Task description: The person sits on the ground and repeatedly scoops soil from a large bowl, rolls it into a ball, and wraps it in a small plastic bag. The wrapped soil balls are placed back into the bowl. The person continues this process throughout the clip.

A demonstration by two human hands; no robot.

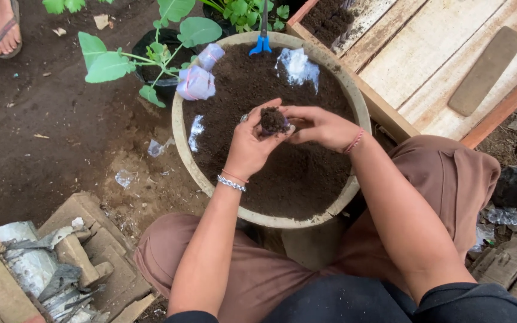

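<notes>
Head view, centre of the frame: I see a small soil-filled pot (274, 121), dark and heaped to its top, held just above the soil of a big round basin (182, 143). My left hand (251, 146) wraps around it from below and the side, fingers curled to cup it, probably so loose soil falls back into the basin. My right hand (318, 127) meets it from the right, fingertips pinched at the pot's edge; I cannot tell whether it presses soil in or only steadies the pot.

Outward, scraps of clear plastic (297, 66) lie on the soil toward the upper rim, and a blue-handled tool (262, 36) stands stuck in at the top edge. Wrapped seedling bundles (197, 81) lean over the upper left rim beside broad green leaves (109, 63). A wooden tray (426, 54) fills the upper right. A sandalled foot (1, 27) shows at upper left.
</notes>
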